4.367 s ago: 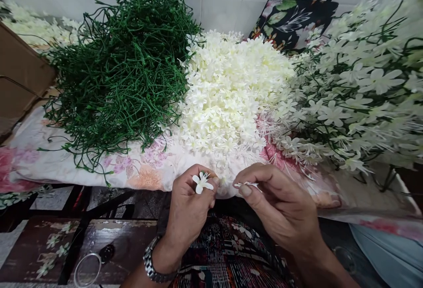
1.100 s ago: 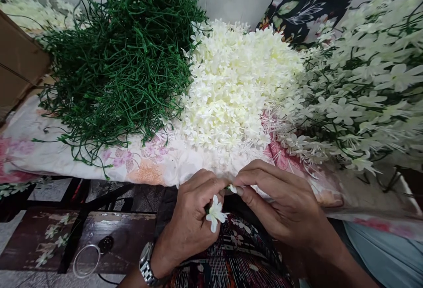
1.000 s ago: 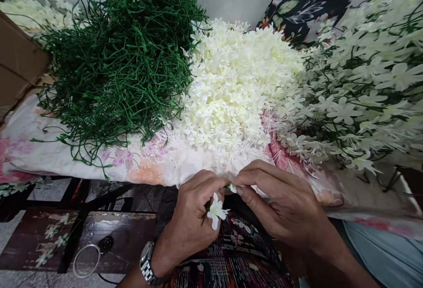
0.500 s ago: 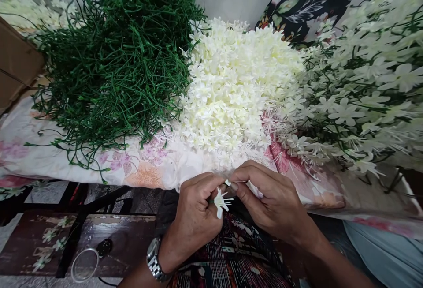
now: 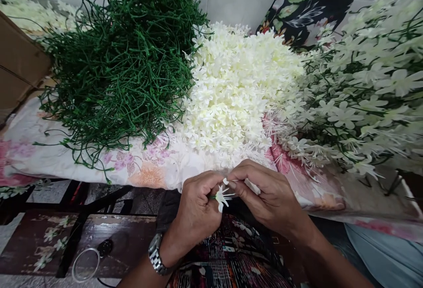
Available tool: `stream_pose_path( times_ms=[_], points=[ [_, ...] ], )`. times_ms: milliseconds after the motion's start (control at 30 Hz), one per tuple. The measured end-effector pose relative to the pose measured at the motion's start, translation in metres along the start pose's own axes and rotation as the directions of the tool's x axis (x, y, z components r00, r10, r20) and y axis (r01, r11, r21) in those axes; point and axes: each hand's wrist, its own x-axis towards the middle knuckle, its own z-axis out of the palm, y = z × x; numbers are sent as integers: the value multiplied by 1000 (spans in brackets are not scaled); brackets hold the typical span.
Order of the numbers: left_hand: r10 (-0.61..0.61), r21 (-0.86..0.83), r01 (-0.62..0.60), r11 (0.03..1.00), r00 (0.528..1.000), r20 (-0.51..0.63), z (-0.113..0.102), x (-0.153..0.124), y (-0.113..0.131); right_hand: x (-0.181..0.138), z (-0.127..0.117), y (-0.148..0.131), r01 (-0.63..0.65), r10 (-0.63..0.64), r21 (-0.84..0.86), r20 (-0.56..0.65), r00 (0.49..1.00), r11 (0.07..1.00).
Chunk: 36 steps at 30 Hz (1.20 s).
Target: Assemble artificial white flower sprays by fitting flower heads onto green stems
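Observation:
My left hand [image 5: 197, 204] is closed around a green artificial flower stem, mostly hidden in the fingers. A white artificial flower [image 5: 222, 199] with thin stamens sticks out beside its thumb. My right hand [image 5: 274, 202] is closed in a pinch, its fingertips almost meeting the left ones. A small white petal tip [image 5: 225, 181] shows between the two hands, and another white petal [image 5: 253, 186] peeks out behind the right fingers. Just beyond both hands lies a heap of loose white blossoms [image 5: 231, 98] on a floral cloth [image 5: 188, 164].
A tangled pile of green stems [image 5: 122, 67] stands at left, near a cardboard box [image 5: 21, 58]. Assembled white flowers on stems [image 5: 350, 102] crowd the right side. A black floral bag [image 5: 307, 14] leans on the tiled wall. Below left is a dark wooden board [image 5: 122, 239].
Both hands stay close together, working at the flower. The flower in my left hand has turned slightly, and its stamens show more. The view has shifted a little.

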Motion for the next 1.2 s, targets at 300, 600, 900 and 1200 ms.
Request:
stream_pose_path(
  times_ms=[300, 600, 900, 1200],
  points=[
    [1, -98, 6, 995, 997, 72, -9, 3, 6, -3, -18, -8, 83, -85, -32, -62, 994, 996],
    [89, 79, -97, 992, 991, 95, -2, -2, -3, -7, -8, 3, 198, -197, -166, 24, 980, 966],
    [76, 88, -79, 993, 997, 29, 3, -2, -3, -5, 2, 7, 198, -204, -124, -37, 978, 972],
    [-10, -21, 11, 1000, 1000, 18, 1, -1, -1, -4, 2, 9, 155, -157, -35, -36, 987, 987]
  ],
)
